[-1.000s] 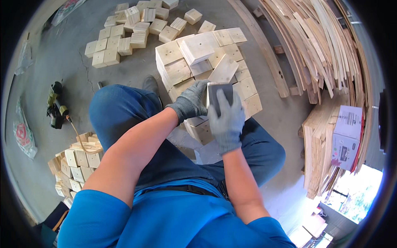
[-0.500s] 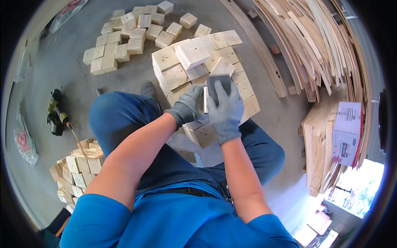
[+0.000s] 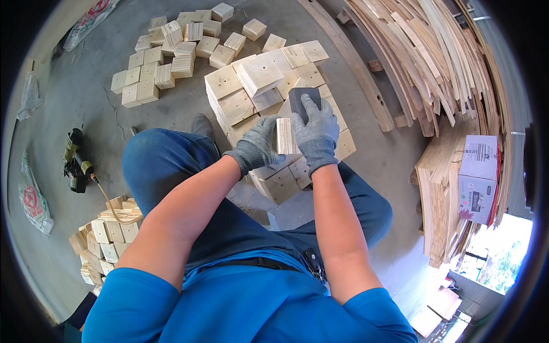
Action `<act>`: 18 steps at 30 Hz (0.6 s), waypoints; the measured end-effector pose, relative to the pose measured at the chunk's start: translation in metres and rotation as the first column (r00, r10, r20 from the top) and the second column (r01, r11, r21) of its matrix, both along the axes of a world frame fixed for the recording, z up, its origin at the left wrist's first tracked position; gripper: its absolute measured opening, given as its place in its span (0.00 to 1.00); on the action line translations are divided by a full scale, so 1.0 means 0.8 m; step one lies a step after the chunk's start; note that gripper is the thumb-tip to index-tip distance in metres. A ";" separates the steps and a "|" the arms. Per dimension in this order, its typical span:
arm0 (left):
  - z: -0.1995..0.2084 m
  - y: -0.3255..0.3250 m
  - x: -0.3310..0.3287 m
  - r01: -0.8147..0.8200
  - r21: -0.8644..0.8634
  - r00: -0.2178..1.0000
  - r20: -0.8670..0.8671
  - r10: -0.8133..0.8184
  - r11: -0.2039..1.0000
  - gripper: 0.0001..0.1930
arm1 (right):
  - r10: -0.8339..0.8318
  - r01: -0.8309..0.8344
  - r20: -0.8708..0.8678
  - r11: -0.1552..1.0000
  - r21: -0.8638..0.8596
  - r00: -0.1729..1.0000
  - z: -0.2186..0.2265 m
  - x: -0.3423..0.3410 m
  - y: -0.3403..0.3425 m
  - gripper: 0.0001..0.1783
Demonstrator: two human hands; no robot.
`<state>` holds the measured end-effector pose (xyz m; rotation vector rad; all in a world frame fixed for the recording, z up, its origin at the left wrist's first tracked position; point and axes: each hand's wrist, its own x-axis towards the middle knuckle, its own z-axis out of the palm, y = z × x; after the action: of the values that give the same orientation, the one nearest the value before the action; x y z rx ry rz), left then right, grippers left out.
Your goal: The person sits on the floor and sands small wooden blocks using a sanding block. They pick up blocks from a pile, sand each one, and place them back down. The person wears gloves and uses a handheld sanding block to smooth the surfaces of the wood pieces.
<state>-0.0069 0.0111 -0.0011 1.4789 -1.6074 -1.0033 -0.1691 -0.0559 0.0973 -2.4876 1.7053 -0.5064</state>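
My left hand (image 3: pixel 258 142), in a grey knit glove, grips a pale wooden block (image 3: pixel 286 137) from its left side. A striped, layered face of the block is turned up toward me. My right hand (image 3: pixel 315 130), gloved likewise, is closed on a dark grey sanding block (image 3: pixel 305 102), held against the right side of the wooden block. The fingers lie over the sanding block's upper face; its underside is hidden. Beneath both hands stands a stack of square wooden blocks (image 3: pixel 236 107), with one loose block (image 3: pixel 260 75) on top, left of the sanding block.
Loose wooden blocks (image 3: pixel 147 73) lie on the floor ahead left. A nail gun (image 3: pixel 74 160) with a hose lies left, beyond another block pile (image 3: pixel 108 231). Long timber strips (image 3: pixel 409 63) and a carton (image 3: pixel 478 180) line the right side. One plank (image 3: pixel 351 63) lies on the floor.
The wooden block has turned, so more of its layered face shows. My right hand and the sanding block have shifted slightly up the picture. My left hand stays on the block.
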 end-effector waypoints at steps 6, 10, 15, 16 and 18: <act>0.011 0.004 -0.003 0.011 0.068 0.999 0.032 -0.013 0.998 0.53 | 0.086 -0.086 -0.002 0.996 0.014 0.996 0.008 -0.042 0.107 0.33; 0.012 0.004 -0.004 0.011 0.054 0.998 0.065 -0.014 0.998 0.55 | 0.126 -0.124 -0.023 0.990 0.072 0.992 0.017 -0.066 0.153 0.34; 0.013 0.001 -0.006 0.000 0.098 0.998 0.057 -0.005 0.995 0.51 | 0.081 -0.083 0.037 0.993 0.078 0.996 0.014 -0.043 0.076 0.33; 0.011 0.002 -0.004 0.008 0.083 0.999 0.052 -0.012 0.997 0.51 | 0.064 -0.068 0.061 0.995 0.070 0.996 0.011 -0.034 0.049 0.33; 0.002 -0.001 -0.002 0.027 0.048 0.999 0.034 -0.029 0.998 0.51 | 0.014 -0.017 0.053 0.998 0.067 0.999 0.006 -0.025 0.003 0.32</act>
<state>-0.0081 0.0103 0.0003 1.5170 -1.6430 -1.0439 -0.1893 -0.0531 0.1024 -2.4174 1.6547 -0.4994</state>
